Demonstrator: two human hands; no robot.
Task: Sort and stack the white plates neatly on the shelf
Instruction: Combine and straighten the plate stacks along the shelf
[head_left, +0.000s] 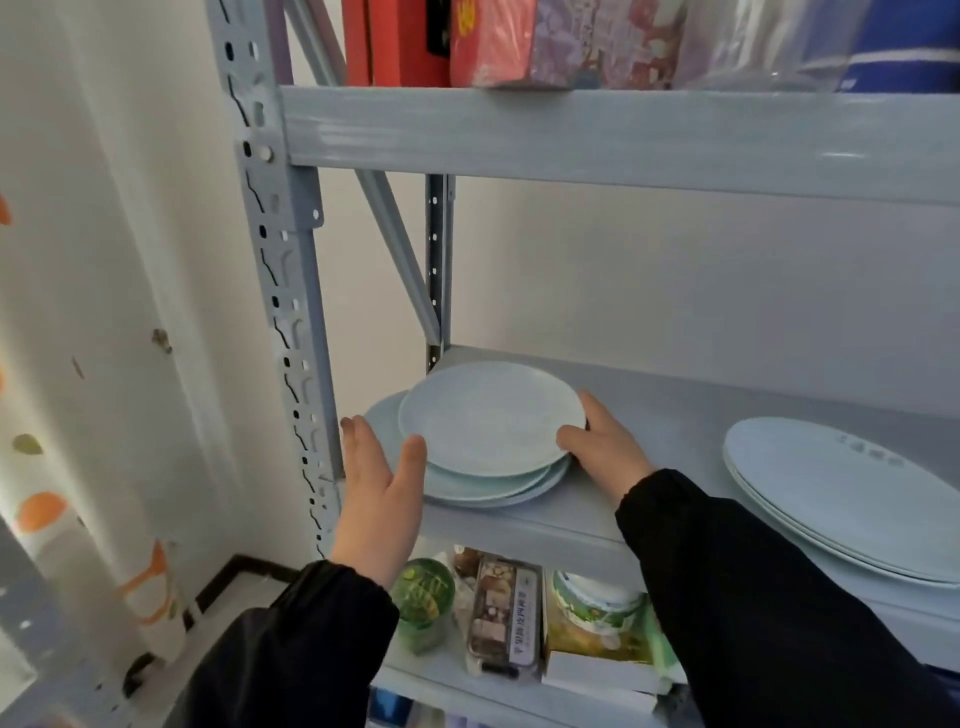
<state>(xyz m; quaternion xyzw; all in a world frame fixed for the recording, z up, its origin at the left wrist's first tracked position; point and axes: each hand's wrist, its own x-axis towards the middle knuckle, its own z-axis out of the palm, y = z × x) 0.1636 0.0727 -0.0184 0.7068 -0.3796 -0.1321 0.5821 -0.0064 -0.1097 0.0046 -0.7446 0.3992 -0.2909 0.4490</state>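
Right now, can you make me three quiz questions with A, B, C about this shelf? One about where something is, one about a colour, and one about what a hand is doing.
1. Where is the stack of round plates?
A. on the floor
B. at the left end of the middle shelf
C. inside a box

2. What colour are the sleeves?
A. black
B. yellow
C. pink

3. How is the left hand?
A. closed in a fist
B. holding a cup
C. open, fingers straight, beside the stack

Answers:
1 B, the stack sits on that shelf next to the left post.
2 A, both arms are covered in black.
3 C, its fingers are straight and it holds nothing.
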